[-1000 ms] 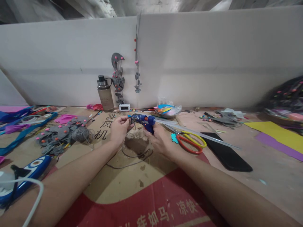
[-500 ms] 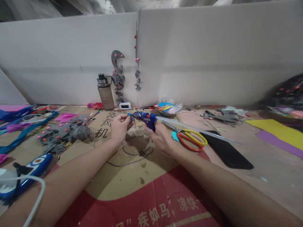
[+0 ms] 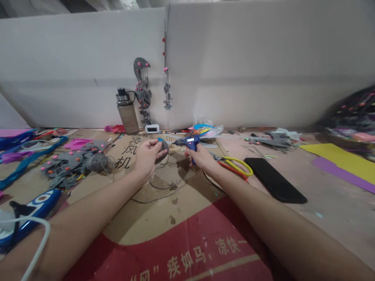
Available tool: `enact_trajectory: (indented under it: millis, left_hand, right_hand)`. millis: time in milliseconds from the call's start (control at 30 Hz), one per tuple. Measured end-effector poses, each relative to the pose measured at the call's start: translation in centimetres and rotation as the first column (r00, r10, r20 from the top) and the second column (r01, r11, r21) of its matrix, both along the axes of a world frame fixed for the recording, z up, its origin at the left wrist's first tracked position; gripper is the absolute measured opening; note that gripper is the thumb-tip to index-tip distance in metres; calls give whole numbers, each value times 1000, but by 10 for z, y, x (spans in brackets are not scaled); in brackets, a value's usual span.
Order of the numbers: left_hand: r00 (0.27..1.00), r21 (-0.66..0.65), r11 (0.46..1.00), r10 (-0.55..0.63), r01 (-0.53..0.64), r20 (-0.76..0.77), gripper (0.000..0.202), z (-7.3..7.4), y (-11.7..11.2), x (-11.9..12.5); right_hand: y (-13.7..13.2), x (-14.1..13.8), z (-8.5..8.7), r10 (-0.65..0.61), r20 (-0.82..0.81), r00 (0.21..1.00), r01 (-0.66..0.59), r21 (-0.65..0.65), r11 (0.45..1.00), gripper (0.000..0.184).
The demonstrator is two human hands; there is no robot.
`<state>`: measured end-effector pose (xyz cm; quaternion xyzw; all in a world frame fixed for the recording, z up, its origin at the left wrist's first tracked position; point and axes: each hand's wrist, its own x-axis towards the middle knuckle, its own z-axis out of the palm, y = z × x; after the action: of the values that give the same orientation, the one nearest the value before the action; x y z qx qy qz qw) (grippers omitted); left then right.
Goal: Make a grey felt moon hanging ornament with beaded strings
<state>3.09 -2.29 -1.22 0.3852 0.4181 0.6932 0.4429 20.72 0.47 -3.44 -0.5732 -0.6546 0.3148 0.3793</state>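
Observation:
My left hand point(image 3: 146, 158) pinches a small dark grey felt piece point(image 3: 162, 153) above the cardboard. A bit of blue shows at its fingertips. In my right hand point(image 3: 202, 156) is a blue hot glue gun point(image 3: 191, 143), gripped by its handle, with the nozzle pointing left toward the felt piece and a short gap between them. A thin grey cord point(image 3: 164, 188) trails in loops on the cardboard below my hands. Scissors with yellow and red handles point(image 3: 238, 164) lie beside my right wrist, partly hidden by it.
Grey felt ornaments with pompoms point(image 3: 70, 162) lie at left, near a blue-and-white object point(image 3: 47, 203) with a white cable. A bottle point(image 3: 127, 115) and a small white clock point(image 3: 152, 128) stand by the back wall. A black phone point(image 3: 275, 179) and yellow sheet point(image 3: 340, 158) lie at right.
The glue gun has drawn back to the right, away from the felt piece, and turned. More of the felt piece now shows in my left hand. The view has shifted slightly.

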Motion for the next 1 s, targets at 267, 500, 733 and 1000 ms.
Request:
enact_trajectory:
  millis: [267,500,733,1000]
  left_hand:
    - [992,4,997,-71,71,-109,23,1,-9,11]
    - [870,169,984,38,52,-491,20,-1,-13,6]
    - [594,357,933,257,55,-762,15,4,-17,0]
    - [909,34,988,-127,153,-396,26,5,-15,11]
  right_hand:
    - [-15,10,21,-206,483,851,59,303,951,32]
    - [-29,-28,11,244,-400,883,-193,164,968,32]
    - [-38,-41,14,227,-738,636,-266,66,962,45]
    - [-33,-31,17,252,-554,794,-161,208,965,12]
